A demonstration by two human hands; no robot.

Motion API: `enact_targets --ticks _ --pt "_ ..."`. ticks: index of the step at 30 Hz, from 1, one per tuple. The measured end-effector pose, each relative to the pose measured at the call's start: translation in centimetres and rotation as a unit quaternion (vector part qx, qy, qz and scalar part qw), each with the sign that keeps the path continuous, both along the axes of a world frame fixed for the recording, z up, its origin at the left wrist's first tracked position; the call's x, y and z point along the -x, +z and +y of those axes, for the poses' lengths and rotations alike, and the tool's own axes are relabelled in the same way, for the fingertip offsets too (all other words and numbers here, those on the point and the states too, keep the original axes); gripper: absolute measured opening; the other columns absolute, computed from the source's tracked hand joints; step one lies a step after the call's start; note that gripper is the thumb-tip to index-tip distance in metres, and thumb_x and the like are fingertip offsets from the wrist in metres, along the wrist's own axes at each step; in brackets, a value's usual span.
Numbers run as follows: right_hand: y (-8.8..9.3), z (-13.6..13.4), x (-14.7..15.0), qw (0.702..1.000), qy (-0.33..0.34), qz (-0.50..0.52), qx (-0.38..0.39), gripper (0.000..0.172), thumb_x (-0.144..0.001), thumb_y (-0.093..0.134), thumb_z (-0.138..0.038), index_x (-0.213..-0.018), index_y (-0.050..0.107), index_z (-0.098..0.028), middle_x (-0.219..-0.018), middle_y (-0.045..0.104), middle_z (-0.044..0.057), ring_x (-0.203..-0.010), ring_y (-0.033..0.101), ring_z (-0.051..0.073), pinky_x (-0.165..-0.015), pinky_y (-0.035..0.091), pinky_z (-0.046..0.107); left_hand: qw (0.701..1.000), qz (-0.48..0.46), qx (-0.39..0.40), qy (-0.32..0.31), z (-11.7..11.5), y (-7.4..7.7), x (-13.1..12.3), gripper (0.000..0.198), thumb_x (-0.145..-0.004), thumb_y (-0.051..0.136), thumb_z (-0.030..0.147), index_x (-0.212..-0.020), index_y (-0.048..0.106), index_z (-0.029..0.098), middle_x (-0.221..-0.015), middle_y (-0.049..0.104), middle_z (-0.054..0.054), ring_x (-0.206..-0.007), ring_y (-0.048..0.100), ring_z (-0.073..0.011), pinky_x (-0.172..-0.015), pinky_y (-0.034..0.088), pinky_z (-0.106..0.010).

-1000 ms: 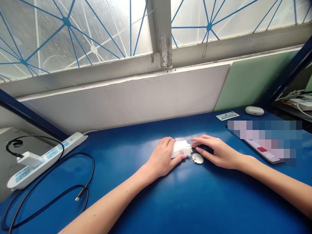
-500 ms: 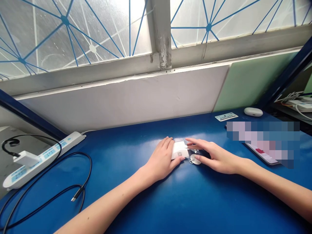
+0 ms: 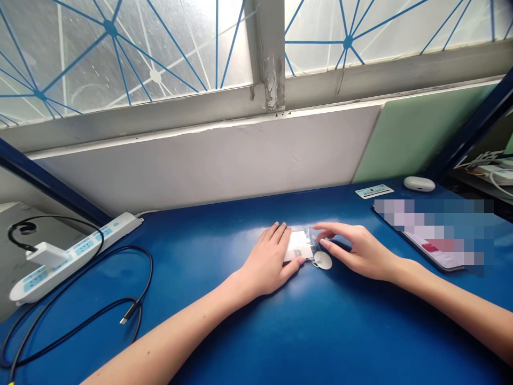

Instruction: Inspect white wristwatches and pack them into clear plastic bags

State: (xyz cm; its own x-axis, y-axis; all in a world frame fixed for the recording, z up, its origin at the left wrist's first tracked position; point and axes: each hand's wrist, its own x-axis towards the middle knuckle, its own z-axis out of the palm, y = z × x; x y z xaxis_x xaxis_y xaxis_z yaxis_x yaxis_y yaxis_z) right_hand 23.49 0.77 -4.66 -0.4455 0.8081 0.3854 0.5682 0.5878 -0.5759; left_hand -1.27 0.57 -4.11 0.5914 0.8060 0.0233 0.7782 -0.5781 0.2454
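Observation:
A small clear plastic sleeve [image 3: 308, 235] lies on the blue table, with a white card [image 3: 300, 247] bearing a printed square code inside it. My left hand [image 3: 269, 259] rests flat over the card's left part, fingers extended and thumb along the near edge. At the sleeve's right end is my right hand [image 3: 355, 248], its index finger and thumb curved and apart; the fingertip is at or just beside the corner, and I cannot tell if it touches. Below that thumb lies a round whitish disc [image 3: 323, 260] with a small metal loop at its left.
To the left, a white power strip [image 3: 80, 254] holds a plugged-in charger [image 3: 47, 254], and a black cable [image 3: 150, 267] loops over the table. On the right are a phone [image 3: 435, 248], partly pixelated, a printed card [image 3: 374, 191] and a white earbud case [image 3: 419, 184].
My right hand has drawn back slightly to the right, uncovering the sleeve's right end and the disc. My left hand stays flat on the card. The view has shifted a little.

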Motion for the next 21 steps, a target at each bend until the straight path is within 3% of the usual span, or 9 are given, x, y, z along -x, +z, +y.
enact_targets --ticks 4,14,21 --pt "-0.3 -0.1 0.1 0.999 0.031 -0.004 -0.024 0.030 -0.094 0.055 -0.025 -0.122 0.063 -0.021 -0.110 0.076 0.009 -0.100 0.072 0.022 -0.088 0.058 0.035 1.000 -0.002 -0.003 -0.001 0.0 -0.2 0.1 0.074 -0.100 0.038 0.057 -0.151 0.033 0.004 -0.160 0.030 -0.021 -0.150 0.022 -0.0361 -0.121 0.024 -0.050" --pt "-0.8 0.0 0.0 0.995 0.077 -0.052 -0.038 0.032 -0.093 0.060 -0.030 -0.123 0.067 -0.021 -0.117 0.070 0.013 -0.106 0.068 0.024 -0.089 0.058 0.036 1.000 0.000 -0.003 -0.006 0.1 -0.3 0.1 0.074 -0.100 0.039 0.058 -0.153 0.032 0.006 -0.160 0.029 -0.021 -0.150 0.022 -0.0371 -0.120 0.026 -0.052" --pt "-1.1 -0.4 0.3 0.993 0.069 -0.076 -0.066 0.033 -0.095 0.055 -0.025 -0.126 0.065 -0.019 -0.126 0.066 0.015 -0.114 0.065 0.027 -0.094 0.057 0.040 1.000 -0.004 -0.006 -0.009 0.1 -0.7 0.3 0.074 -0.100 0.038 0.059 -0.153 0.031 0.009 -0.160 0.028 -0.020 -0.151 0.020 -0.0362 -0.120 0.025 -0.052"
